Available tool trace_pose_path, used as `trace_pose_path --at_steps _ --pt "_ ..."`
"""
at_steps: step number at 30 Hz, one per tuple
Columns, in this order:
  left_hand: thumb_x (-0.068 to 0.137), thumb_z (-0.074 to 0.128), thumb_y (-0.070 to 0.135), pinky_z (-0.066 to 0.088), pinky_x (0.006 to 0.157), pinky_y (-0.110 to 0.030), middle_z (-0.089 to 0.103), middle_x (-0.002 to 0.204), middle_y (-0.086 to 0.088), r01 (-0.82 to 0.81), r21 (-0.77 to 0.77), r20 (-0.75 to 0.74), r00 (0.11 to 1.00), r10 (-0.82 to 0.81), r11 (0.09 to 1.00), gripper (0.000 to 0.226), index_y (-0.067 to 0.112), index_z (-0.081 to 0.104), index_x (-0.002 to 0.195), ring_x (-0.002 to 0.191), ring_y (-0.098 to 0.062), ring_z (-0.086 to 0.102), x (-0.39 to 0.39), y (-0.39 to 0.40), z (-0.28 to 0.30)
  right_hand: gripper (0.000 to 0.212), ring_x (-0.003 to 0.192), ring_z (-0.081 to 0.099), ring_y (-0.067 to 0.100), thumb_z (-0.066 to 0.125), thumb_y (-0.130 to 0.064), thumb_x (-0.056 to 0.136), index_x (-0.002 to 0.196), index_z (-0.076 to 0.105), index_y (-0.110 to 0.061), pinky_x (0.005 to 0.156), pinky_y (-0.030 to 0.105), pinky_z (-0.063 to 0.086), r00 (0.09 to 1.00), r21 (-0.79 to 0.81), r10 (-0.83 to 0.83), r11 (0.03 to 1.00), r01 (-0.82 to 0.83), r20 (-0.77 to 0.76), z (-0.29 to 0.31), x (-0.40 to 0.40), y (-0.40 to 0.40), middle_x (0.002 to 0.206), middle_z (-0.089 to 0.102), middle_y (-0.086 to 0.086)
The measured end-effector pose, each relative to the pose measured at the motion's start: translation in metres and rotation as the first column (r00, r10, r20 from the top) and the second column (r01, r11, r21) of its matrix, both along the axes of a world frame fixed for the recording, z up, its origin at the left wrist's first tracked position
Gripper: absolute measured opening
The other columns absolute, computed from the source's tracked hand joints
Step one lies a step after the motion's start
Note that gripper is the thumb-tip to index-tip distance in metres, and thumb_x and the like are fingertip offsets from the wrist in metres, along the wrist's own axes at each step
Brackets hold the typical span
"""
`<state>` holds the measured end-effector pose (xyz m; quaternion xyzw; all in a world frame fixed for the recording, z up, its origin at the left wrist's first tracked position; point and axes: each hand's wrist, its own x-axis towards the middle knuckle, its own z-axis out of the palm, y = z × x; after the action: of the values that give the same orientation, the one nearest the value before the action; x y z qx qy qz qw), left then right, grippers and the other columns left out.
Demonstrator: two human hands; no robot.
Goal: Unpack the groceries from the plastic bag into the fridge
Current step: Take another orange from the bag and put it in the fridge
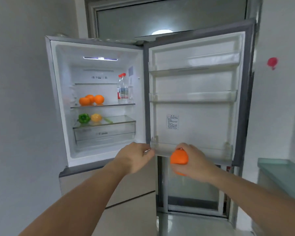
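Head view, the only one. The fridge (99, 103) stands open, its door (194, 99) swung out to the right; every place below is given relative to the fridge. On the upper glass shelf inside: three oranges (91, 100) bunched at the left, and a clear water bottle (123, 87) with a red cap at the right. On the shelf below, above the crisper drawer (104, 133): a green pepper (84, 118), a yellow fruit or pepper (96, 117) just beside it, and a pale green stalk-like item, too blurred to name. So a good share of the unpacking looks done. The person's right hand (192, 160) is in front of the lowest door bin (211, 151), grip curled round an orange item (179, 158), probably another orange or a similar fruit; it has not been set down. The left hand (134, 157) reaches toward the inner edge of the door near that bin, fingers curled; something small and shiny shows at the fingertips, but whether it is held cannot be told. The three door bins appear to hold nothing, as far as the clear plastic lets on. The plastic bag is out of view, so how many groceries remain cannot be judged; at least the held item is still to be placed.
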<state>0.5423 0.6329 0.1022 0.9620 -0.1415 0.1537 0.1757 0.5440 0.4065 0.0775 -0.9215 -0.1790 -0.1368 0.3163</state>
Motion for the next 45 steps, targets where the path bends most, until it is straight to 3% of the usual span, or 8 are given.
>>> trace_pose_path --at_steps 10,14,17,24,31,34,38,45 --pt "0.096 0.025 0.046 0.046 0.071 -0.033 0.059 0.083 0.000 0.009 0.103 0.012 1.000 -0.010 0.995 0.039 0.022 0.052 0.082 0.085 -0.026 0.057 0.161 -0.049 -0.005 0.065 0.102 0.049 0.016 0.076 -0.042 0.074 0.128 0.044 -0.028 0.084 0.028 0.039 0.992 0.053 -0.113 0.992 0.110 0.055 -0.008 0.138 -0.055 0.122 0.048 -0.003" --pt "0.099 0.026 0.049 0.044 0.095 -0.042 0.054 0.123 -0.003 0.086 0.150 -0.084 0.994 -0.074 0.985 0.046 0.026 0.047 0.132 0.112 -0.027 0.053 0.225 -0.078 -0.005 0.064 0.103 0.049 0.016 0.077 -0.040 0.075 0.129 0.043 -0.030 0.085 0.026 0.037 0.991 0.116 -0.120 0.987 0.112 0.063 -0.004 0.186 -0.074 0.124 0.047 -0.004" --pt "0.098 0.034 0.047 0.040 0.103 -0.045 0.045 0.140 -0.007 0.066 0.218 -0.180 0.983 -0.026 0.974 0.052 0.024 0.035 0.145 0.125 -0.030 0.047 0.267 -0.095 -0.010 0.064 0.105 0.049 0.018 0.077 -0.042 0.075 0.128 0.042 -0.032 0.085 0.028 0.039 0.990 0.140 -0.137 0.982 0.129 0.046 0.001 0.214 -0.088 0.125 0.047 -0.005" --pt "0.086 0.069 0.030 0.039 0.085 -0.028 0.053 0.133 -0.007 0.132 0.234 -0.336 0.940 -0.048 0.963 0.058 0.011 0.045 0.135 0.116 -0.026 0.052 0.326 -0.112 -0.026 0.064 0.105 0.050 0.017 0.077 -0.040 0.074 0.129 0.044 -0.032 0.084 0.027 0.039 0.988 0.134 -0.149 0.981 0.142 0.046 0.010 0.254 -0.095 0.126 0.049 -0.005" --pt "0.087 0.066 0.046 0.044 0.102 -0.040 0.057 0.130 -0.008 0.235 0.441 -0.470 0.883 -0.001 0.866 0.052 0.012 0.060 0.126 0.116 -0.028 0.054 0.353 -0.113 -0.037 0.065 0.102 0.050 0.014 0.078 -0.040 0.072 0.128 0.045 -0.032 0.083 0.024 0.037 0.992 0.064 -0.090 0.994 0.085 0.083 0.016 0.276 -0.063 0.124 0.049 -0.007" --pt "0.092 0.062 0.034 0.043 0.100 -0.037 0.057 0.125 -0.007 0.249 0.349 -0.401 0.911 -0.096 0.904 0.038 0.009 0.062 0.121 0.116 -0.026 0.053 0.345 -0.104 -0.030 0.065 0.102 0.050 0.014 0.079 -0.039 0.072 0.128 0.046 -0.031 0.083 0.025 0.038 0.994 0.059 -0.042 0.998 0.036 0.100 0.021 0.285 -0.042 0.124 0.049 -0.006" --pt "0.090 0.053 0.026 0.049 0.076 -0.033 0.056 0.080 0.005 0.141 0.194 -0.140 0.983 -0.115 0.971 0.015 0.021 0.054 0.076 0.081 -0.019 0.054 0.333 -0.058 -0.017 0.061 0.099 0.053 0.015 0.080 -0.044 0.068 0.117 0.045 -0.035 0.077 0.027 0.041 0.990 0.113 0.039 0.992 -0.054 0.138 0.029 0.297 0.001 0.118 0.050 -0.009" --pt "0.090 0.053 0.032 0.044 0.078 -0.030 0.060 0.110 0.003 -0.163 0.212 0.048 0.987 0.156 0.964 0.024 0.026 0.060 0.111 0.103 -0.019 0.055 0.305 0.095 0.012 0.061 0.099 0.051 0.013 0.080 -0.051 0.064 0.113 0.045 -0.042 0.080 0.031 0.047 0.941 0.051 0.277 0.955 -0.292 0.196 0.055 0.312 0.122 0.114 0.046 -0.013"
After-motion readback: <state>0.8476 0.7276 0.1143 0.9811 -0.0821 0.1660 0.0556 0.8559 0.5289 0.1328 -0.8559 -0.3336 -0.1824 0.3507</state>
